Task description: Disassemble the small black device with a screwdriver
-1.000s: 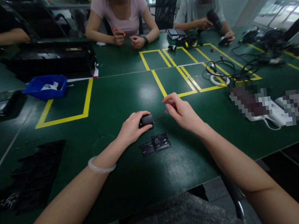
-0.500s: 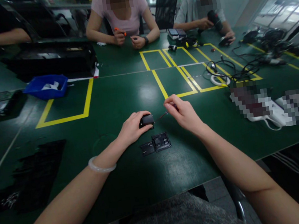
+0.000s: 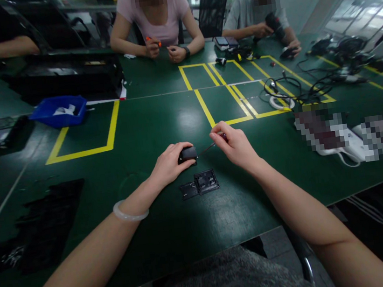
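Note:
My left hand [image 3: 171, 164] is closed round a small black plastic casing [image 3: 188, 153], thumb at its near side and fingers over the far side. Pinched between the thumb and fingers of my right hand [image 3: 232, 142] is a screwdriver [image 3: 209, 148]. Its thin shaft points left, and the tip is at or close to the right end of the casing; contact is too small to tell. Just in front of the casing, a flat black plastic part [image 3: 207, 181] with a narrower plate on its left lies on the green table [image 3: 162, 241].
Dark plastic pieces [image 3: 52, 213] lie at left. A blue tray [image 3: 62, 114] holds white scraps. Yellow tape [image 3: 113, 125] marks the table. Tangled black cables [image 3: 286, 86] and a white power strip [image 3: 357, 143] are at right. Across the table, a person in pink [image 3: 161, 20] holds something orange.

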Tool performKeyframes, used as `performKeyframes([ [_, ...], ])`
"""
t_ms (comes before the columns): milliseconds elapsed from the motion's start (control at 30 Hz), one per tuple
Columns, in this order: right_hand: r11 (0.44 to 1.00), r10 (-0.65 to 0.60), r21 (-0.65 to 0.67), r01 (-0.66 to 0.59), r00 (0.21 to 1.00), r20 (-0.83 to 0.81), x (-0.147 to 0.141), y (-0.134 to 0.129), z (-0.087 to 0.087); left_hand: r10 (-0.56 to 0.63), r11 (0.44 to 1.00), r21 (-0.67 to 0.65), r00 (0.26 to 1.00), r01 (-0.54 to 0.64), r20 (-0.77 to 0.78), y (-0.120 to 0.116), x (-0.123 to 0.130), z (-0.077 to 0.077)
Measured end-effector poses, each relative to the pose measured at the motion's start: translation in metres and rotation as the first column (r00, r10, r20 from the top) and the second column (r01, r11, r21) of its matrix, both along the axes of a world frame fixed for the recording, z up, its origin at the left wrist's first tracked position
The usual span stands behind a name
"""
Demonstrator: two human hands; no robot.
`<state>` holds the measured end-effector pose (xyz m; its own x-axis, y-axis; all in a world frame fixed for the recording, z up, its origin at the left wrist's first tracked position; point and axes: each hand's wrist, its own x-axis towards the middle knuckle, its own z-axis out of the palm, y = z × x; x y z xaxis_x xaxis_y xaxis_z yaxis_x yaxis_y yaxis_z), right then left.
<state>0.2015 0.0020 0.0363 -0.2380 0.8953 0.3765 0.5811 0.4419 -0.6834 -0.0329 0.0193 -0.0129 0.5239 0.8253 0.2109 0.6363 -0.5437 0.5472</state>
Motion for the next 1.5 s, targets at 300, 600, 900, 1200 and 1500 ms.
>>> performKeyframes([
  [300, 0.998, 0.047, 0.032, -0.047, 0.999, 0.005, -0.0017, 0.0004, 0.0023, 0.006, 1.0, 0.0, 1.0, -0.006, -0.007, -0.0004, 0.0001, 0.0003],
  [600, 0.998, 0.036, 0.044, -0.036, 0.999, 0.011, -0.0024, -0.0008, 0.0012, 0.001, 1.0, 0.003, 1.0, -0.001, -0.008, 0.0, -0.0011, 0.0004],
  [900, 0.998, 0.049, 0.043, -0.049, 0.999, 0.002, -0.0027, -0.0017, 0.0016, 0.003, 1.0, 0.0, 1.0, -0.003, -0.009, -0.0007, 0.0, 0.001],
  [1200, 0.997, 0.053, 0.05, -0.053, 0.999, 0.007, -0.0019, -0.0005, -0.0002, 0.008, 1.0, -0.002, 1.0, -0.008, -0.015, -0.0002, -0.0005, -0.0005],
  [1500, 0.999, 0.032, 0.044, -0.031, 0.999, -0.018, 0.0002, 0.0004, -0.0031, 0.001, 1.0, 0.003, 1.0, -0.001, -0.007, 0.0006, -0.0007, -0.001],
])
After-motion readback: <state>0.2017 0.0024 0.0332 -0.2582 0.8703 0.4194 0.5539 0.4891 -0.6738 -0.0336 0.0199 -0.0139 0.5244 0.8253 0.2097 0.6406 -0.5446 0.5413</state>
